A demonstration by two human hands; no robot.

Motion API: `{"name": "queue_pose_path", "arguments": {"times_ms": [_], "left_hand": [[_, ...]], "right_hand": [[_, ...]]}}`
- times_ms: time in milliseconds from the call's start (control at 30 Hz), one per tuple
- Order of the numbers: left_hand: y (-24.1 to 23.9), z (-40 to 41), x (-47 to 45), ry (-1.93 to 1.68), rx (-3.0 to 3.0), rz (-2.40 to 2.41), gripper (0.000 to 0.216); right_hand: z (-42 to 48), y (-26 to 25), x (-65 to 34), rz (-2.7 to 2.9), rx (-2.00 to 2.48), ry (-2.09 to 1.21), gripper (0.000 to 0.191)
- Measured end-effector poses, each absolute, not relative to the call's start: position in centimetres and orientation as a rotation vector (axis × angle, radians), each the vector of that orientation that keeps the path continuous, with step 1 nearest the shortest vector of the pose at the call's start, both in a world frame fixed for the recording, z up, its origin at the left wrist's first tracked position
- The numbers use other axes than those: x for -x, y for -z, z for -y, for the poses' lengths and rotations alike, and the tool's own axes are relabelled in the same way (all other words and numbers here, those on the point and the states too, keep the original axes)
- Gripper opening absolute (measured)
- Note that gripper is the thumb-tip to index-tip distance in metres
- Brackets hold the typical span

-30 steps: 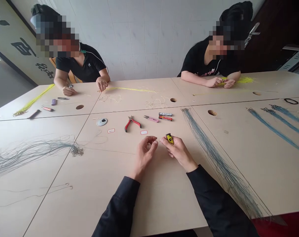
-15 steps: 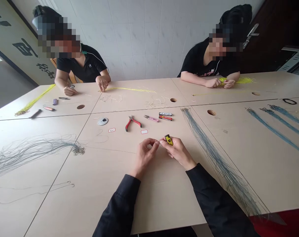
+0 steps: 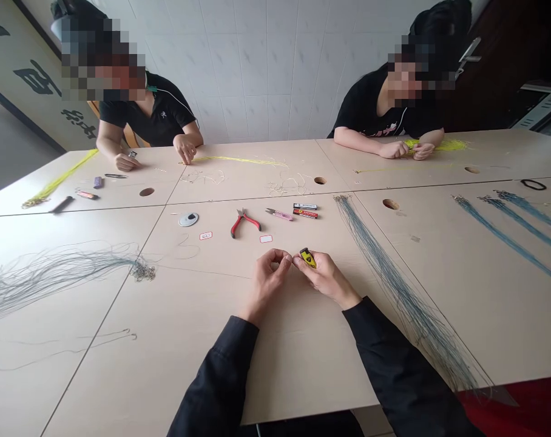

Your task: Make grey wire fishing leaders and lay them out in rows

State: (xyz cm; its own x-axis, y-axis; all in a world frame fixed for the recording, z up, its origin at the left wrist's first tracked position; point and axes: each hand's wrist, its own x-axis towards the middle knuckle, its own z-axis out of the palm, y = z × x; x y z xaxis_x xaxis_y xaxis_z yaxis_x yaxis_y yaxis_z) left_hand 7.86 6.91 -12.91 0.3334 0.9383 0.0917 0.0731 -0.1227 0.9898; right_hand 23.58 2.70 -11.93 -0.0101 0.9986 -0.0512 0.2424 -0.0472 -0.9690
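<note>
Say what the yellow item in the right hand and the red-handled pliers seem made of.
Yellow item: probably smooth plastic, from its bright colour and dark emblem.
Pliers: head likely bare metal, being grey; handles perhaps plastic- or rubber-coated, being evenly red.

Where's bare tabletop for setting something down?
Bare tabletop lies between the left sleeve and right sleeve, between the left sleeve and two hooked strands, and right of the long bundle below three blue bundles. Crowded: beyond the left hand, with pliers, pink snips and two labels.
</note>
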Motion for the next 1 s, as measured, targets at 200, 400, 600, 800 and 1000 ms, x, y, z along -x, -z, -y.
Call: {"name": "queue_pose_path", "arguments": {"times_ms": [200, 400, 600, 800, 1000], "left_hand": [[12.7, -6.9, -7.9, -0.998, -1.421, -0.966, 0.03], [12.2, -6.9, -8.0, -0.997, -1.351, -0.962, 0.03], [12.2, -6.8, -8.0, -0.969, -1.395, -0.958, 0.025], [12.2, -6.8, -8.0, -0.948, -1.416, -0.972, 0.024], [11.9, -6.8, -8.1, -0.95, -1.425, -0.972, 0.023]], "right_hand": [[-2.8, 12.7, -23.7, 1.222, 1.406, -1.192, 0.043], [-2.6, 11.8, -23.5, 1.252, 1.408, -1.243, 0.039], [-2.6, 11.9, -23.5, 1.284, 1.431, -1.175, 0.036], [-2.5, 11.6, -23.5, 1.319, 1.411, -1.155, 0.036], [-2.5, 11.5, -23.5, 1.418, 1.373, -1.09, 0.035]]}}
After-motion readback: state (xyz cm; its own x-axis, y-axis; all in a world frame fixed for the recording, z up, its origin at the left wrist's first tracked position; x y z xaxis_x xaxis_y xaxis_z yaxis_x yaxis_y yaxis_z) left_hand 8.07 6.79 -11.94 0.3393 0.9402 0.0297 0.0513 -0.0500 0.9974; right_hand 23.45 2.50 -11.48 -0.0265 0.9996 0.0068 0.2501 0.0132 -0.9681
